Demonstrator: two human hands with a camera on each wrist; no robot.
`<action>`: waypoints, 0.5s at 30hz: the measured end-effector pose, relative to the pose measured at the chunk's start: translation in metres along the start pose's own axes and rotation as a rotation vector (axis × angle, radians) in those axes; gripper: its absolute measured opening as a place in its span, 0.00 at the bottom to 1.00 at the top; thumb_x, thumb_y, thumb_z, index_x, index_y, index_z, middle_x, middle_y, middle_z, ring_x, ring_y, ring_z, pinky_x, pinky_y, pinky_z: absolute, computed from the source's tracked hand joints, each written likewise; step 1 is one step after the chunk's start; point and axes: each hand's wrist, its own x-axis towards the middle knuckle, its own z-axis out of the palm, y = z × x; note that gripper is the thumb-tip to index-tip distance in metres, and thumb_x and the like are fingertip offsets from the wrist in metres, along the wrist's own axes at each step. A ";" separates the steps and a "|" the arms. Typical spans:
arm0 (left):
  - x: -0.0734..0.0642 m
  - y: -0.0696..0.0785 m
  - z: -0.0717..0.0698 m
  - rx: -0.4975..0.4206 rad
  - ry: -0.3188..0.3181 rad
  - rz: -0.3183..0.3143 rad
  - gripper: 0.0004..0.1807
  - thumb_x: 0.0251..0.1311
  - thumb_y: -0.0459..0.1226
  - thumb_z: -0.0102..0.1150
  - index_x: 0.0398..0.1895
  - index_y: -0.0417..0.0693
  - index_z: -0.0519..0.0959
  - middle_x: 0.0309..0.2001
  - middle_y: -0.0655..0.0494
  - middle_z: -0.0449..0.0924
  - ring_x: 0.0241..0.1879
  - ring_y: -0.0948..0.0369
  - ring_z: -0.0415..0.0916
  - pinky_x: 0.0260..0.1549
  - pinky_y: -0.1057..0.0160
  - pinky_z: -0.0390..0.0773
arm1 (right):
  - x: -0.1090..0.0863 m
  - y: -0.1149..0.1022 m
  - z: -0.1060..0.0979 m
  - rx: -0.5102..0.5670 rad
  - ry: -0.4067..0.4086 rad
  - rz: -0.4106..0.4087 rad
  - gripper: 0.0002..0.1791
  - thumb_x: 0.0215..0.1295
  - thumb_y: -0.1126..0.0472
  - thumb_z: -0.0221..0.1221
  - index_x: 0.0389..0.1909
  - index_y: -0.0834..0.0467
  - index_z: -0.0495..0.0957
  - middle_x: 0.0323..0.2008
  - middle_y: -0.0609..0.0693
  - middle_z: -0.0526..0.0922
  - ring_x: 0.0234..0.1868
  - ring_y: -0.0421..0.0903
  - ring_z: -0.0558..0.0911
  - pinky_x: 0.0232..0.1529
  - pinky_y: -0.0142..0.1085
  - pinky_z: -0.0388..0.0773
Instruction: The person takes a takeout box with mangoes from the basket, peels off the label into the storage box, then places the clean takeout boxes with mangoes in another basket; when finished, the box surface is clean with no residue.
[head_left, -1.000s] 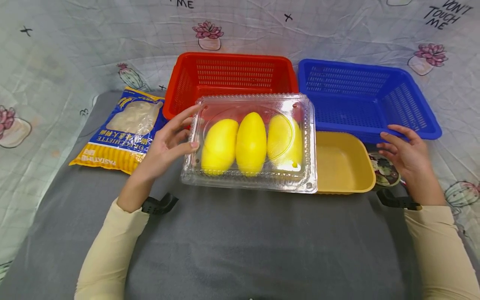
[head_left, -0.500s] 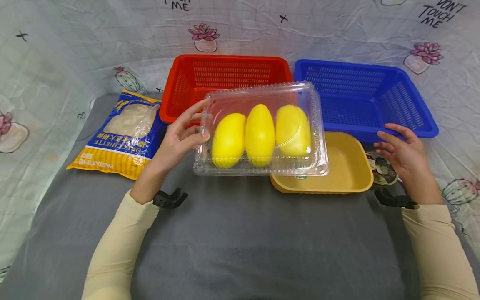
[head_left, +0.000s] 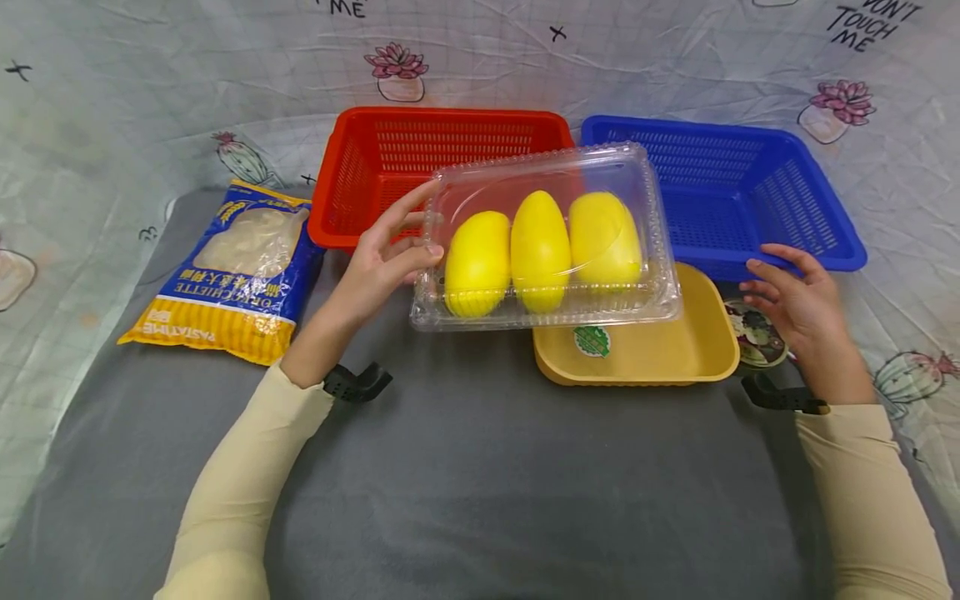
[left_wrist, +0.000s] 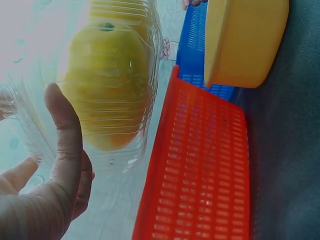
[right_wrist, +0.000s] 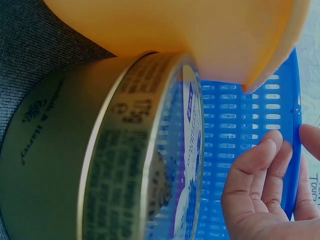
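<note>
My left hand (head_left: 386,262) grips the left end of a clear plastic clamshell box (head_left: 480,179), thumb in front and fingers at the end. Three yellow mangoes (head_left: 540,250) sit side by side inside. The box is held up, tilted, partly covering the red basket (head_left: 450,117), blue basket (head_left: 720,208) and yellow tub (head_left: 652,350). In the left wrist view, one mango (left_wrist: 105,85) shows through the plastic. Loosely bent, the fingers of my right hand (head_left: 806,304) are at the blue basket's near rim; firm contact is hard to tell.
A blue and yellow orecchiette pasta bag (head_left: 225,275) lies at the left. Between the yellow tub and my right hand stands a round tin (head_left: 753,333), seen close in the right wrist view. A printed cloth (head_left: 480,58) hangs behind the baskets.
My left hand has carried the mango box to the right and farther back, its right end tilting up. More of the yellow tub, with its green label, shows. My right hand stays by the blue basket.
</note>
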 end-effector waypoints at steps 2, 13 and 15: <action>0.003 0.002 0.003 0.008 -0.006 -0.007 0.37 0.61 0.33 0.55 0.74 0.58 0.60 0.65 0.43 0.64 0.54 0.49 0.74 0.42 0.58 0.83 | 0.000 0.000 0.000 -0.006 0.008 0.006 0.14 0.60 0.73 0.62 0.45 0.56 0.79 0.30 0.50 0.85 0.22 0.47 0.84 0.24 0.35 0.82; 0.021 0.007 0.017 0.053 -0.013 -0.022 0.38 0.59 0.36 0.57 0.75 0.61 0.60 0.66 0.48 0.64 0.56 0.48 0.74 0.46 0.49 0.82 | 0.001 -0.001 0.000 -0.008 0.012 0.011 0.14 0.61 0.73 0.62 0.44 0.55 0.79 0.30 0.50 0.84 0.22 0.47 0.84 0.24 0.34 0.83; 0.025 0.008 0.020 0.054 -0.019 -0.017 0.38 0.59 0.37 0.57 0.75 0.60 0.60 0.67 0.48 0.64 0.56 0.48 0.73 0.46 0.48 0.81 | 0.000 -0.001 0.000 -0.006 0.010 0.016 0.14 0.61 0.73 0.62 0.45 0.55 0.79 0.30 0.50 0.85 0.22 0.47 0.84 0.24 0.35 0.83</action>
